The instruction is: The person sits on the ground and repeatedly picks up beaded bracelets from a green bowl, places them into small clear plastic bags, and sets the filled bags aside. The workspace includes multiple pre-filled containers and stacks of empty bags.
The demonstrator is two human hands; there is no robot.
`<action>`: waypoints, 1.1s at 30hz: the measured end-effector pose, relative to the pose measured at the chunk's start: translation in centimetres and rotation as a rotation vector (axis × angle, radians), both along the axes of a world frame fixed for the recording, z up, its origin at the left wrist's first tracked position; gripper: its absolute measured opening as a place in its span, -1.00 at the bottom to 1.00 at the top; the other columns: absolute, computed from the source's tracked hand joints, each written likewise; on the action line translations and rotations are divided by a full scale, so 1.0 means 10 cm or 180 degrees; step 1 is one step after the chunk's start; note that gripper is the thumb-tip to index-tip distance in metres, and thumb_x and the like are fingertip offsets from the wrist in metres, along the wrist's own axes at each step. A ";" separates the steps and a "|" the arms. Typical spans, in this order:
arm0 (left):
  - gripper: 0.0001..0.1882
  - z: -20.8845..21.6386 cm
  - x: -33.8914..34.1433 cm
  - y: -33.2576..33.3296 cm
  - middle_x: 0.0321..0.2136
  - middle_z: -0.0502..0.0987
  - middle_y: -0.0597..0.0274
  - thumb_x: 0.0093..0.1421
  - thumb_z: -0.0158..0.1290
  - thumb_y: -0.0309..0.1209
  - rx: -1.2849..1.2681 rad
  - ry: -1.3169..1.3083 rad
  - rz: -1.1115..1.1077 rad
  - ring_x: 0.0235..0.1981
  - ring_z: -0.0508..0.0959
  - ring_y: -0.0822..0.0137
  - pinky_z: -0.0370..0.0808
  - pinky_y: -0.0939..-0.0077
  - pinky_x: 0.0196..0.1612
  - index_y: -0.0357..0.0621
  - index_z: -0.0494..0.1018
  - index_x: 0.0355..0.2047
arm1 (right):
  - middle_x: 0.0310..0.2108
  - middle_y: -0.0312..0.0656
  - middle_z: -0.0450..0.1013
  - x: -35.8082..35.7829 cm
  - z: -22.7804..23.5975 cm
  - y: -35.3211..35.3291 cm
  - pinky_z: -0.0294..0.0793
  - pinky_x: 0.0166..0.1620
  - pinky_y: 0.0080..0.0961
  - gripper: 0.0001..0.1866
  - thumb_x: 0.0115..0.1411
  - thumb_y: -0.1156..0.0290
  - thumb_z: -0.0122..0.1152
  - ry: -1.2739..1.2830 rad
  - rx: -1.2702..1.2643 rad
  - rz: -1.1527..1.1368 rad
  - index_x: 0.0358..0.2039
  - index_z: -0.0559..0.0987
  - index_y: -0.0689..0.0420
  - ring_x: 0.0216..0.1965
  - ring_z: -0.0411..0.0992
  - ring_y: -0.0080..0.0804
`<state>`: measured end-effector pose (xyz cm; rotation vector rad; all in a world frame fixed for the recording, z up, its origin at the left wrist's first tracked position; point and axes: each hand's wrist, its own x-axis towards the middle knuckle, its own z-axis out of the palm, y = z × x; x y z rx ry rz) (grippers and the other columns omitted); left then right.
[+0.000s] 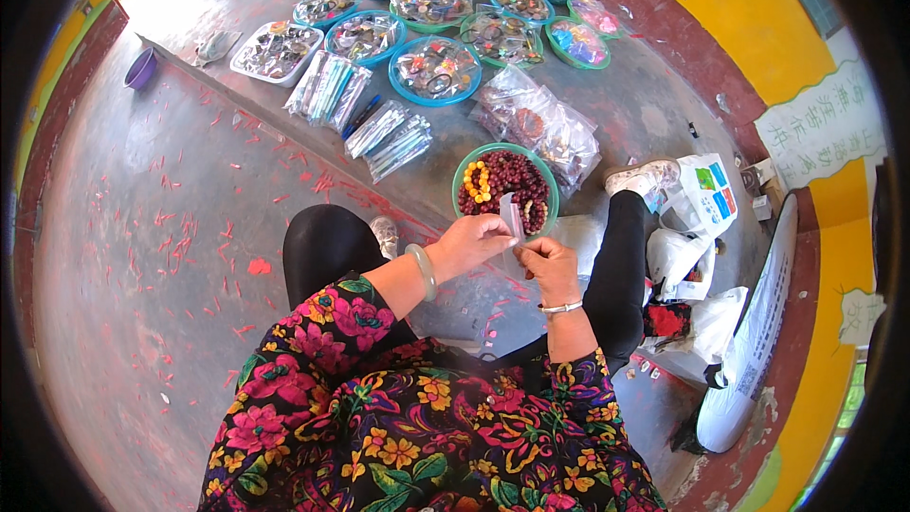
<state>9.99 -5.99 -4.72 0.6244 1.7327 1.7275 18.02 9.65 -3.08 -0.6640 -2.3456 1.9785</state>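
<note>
My left hand (474,244), with a pale bangle on its wrist, pinches a small clear plastic bag (511,215). Close beside it, the fingers of my right hand (554,264) are pressed together at the bag's lower end; a silvery bracelet circles that wrist. Just beyond both hands stands a green basin (459,173) filled with dark red bead bracelets (519,173). A cluster of yellow beads (477,181) lies on their left side. Whether anything is inside the small bag cannot be made out.
Several round basins (436,70) of bagged small goods stand beyond, near a white tray (277,52). Bundles of wrapped pens (327,88) and a heap of clear packets (537,128) lie nearer. White plastic bags (678,261) sit at my right; a purple basin (140,69) stands far left.
</note>
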 end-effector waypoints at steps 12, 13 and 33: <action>-0.84 0.01 -0.06 -0.05 -0.49 0.50 0.22 0.16 -0.02 -0.43 0.0146 -0.1191 -0.0079 -0.51 0.51 0.46 0.48 0.60 -0.40 -0.32 0.42 -0.36 | -0.65 -0.37 0.39 -0.02 -0.02 -0.09 0.38 -0.60 -0.72 -0.83 0.05 0.39 0.20 -0.0074 -0.0609 0.0113 -0.58 0.48 0.18 -0.64 0.33 -0.69; -0.84 0.02 -0.06 -0.05 -0.49 0.50 0.22 0.16 -0.01 -0.43 0.0176 -0.1282 -0.0081 -0.51 0.51 0.45 0.48 0.59 -0.40 -0.32 0.42 -0.37 | -0.65 -0.37 0.39 -0.02 -0.02 -0.08 0.38 -0.60 -0.73 -0.82 0.06 0.37 0.20 -0.0125 -0.0843 0.0065 -0.58 0.48 0.17 -0.64 0.33 -0.69; -0.72 -0.07 0.00 -0.01 -0.34 0.44 0.03 -0.14 0.00 -0.52 -0.0528 0.1897 0.0753 -0.18 0.42 0.02 0.36 0.37 -0.09 -0.26 0.40 -0.33 | -0.58 -0.12 0.37 0.04 0.04 -0.12 0.33 -0.45 -0.34 -0.89 -0.05 0.40 0.10 0.0973 0.2044 0.1725 -0.58 0.43 0.16 -0.49 0.37 -0.12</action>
